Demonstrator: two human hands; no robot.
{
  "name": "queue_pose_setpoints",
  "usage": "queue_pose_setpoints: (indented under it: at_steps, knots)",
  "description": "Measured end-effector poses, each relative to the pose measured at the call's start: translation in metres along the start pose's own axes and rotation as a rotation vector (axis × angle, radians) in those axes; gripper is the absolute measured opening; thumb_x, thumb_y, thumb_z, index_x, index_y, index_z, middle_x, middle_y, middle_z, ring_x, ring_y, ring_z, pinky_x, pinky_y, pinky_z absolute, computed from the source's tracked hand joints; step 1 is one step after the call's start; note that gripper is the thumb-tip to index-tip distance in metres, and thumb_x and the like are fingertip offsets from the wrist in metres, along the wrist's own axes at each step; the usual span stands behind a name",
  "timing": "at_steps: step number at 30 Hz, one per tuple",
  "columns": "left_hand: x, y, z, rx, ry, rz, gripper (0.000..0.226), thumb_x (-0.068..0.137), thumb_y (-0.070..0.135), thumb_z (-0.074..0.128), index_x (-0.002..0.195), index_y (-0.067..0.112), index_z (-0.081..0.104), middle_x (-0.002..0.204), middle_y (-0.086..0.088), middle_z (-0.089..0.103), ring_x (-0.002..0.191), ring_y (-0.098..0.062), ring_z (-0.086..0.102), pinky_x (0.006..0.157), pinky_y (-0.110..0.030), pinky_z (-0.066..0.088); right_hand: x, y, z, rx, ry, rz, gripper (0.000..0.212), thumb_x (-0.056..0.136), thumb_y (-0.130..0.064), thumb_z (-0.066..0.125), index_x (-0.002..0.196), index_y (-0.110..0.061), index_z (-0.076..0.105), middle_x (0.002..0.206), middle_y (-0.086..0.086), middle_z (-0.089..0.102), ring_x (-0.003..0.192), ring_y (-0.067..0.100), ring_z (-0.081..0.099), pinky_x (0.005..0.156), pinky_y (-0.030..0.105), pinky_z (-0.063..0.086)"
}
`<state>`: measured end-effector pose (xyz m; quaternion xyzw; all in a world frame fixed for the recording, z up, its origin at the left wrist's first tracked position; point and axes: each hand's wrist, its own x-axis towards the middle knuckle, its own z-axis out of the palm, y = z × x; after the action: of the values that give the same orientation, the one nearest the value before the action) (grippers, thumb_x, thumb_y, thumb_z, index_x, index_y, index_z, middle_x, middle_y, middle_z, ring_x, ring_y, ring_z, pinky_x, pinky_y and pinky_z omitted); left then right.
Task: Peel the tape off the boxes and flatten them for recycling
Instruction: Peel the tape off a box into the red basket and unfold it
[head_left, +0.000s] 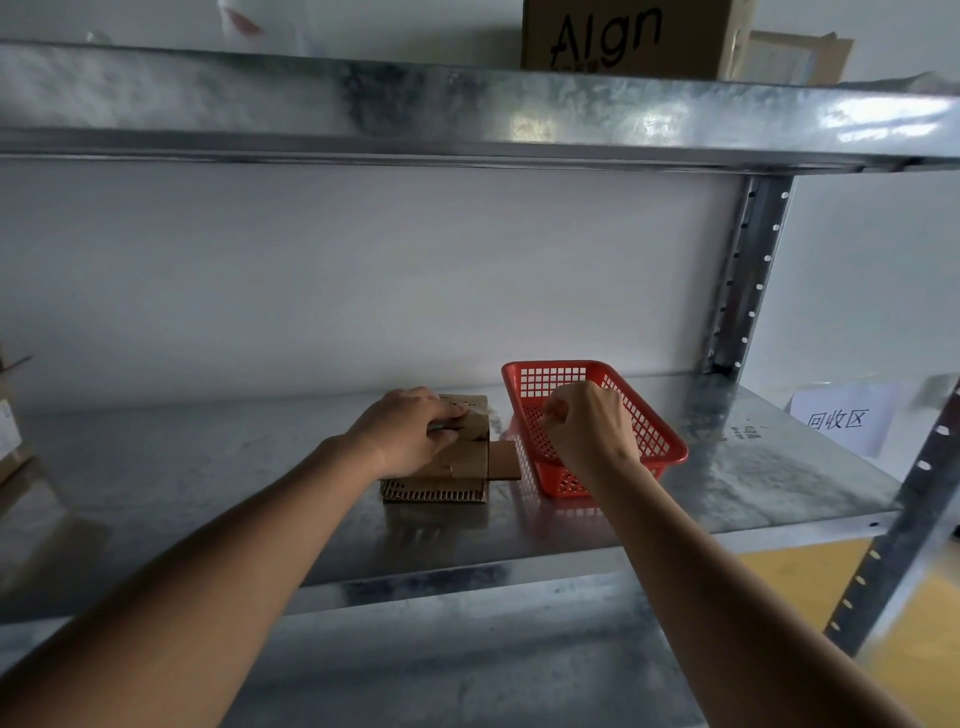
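Left hand (410, 431) grip: clamped on cardboard box (457, 452) | right hand (587, 426): pinched together over red basket (665, 441)

I was looking into a storeroom: galvanized steel shelving (467, 104) with punched uprights (748, 270), a printed carton (628, 36) stacked above, and a paper label (844, 415) marking the recycling area.
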<state>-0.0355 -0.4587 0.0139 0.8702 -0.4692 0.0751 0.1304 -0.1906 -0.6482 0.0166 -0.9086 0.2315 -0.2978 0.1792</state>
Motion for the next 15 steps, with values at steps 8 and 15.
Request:
queue_pose_setpoints:
  at_steps: [8,15]
  knots:
    - [-0.005,-0.004,0.000,-0.110,-0.033,0.009,0.044,0.100,0.038,0.065,0.143,0.040,0.058,0.141,0.008,0.057,0.129,-0.017,0.053,0.107,-0.036,0.045,0.000,-0.016,0.011,0.061,-0.066,-0.212,0.024,0.103,-0.006,0.059,0.121,-0.005,0.074,0.110,0.017,0.076,0.088,0.027,0.074,0.076,0.029,0.059]
    - [-0.016,-0.014,0.000,-0.328,-0.005,-0.045,0.041,0.079,0.062,0.069,0.117,0.045,0.074,0.124,0.024,0.062,0.120,-0.006,0.059,0.102,-0.028,0.048,0.003,-0.038,0.024,0.027,-0.136,-0.246,0.026,0.100,-0.007,0.062,0.124,-0.010,0.074,0.114,0.014,0.075,0.097,0.030,0.072,0.086,0.043,0.060]
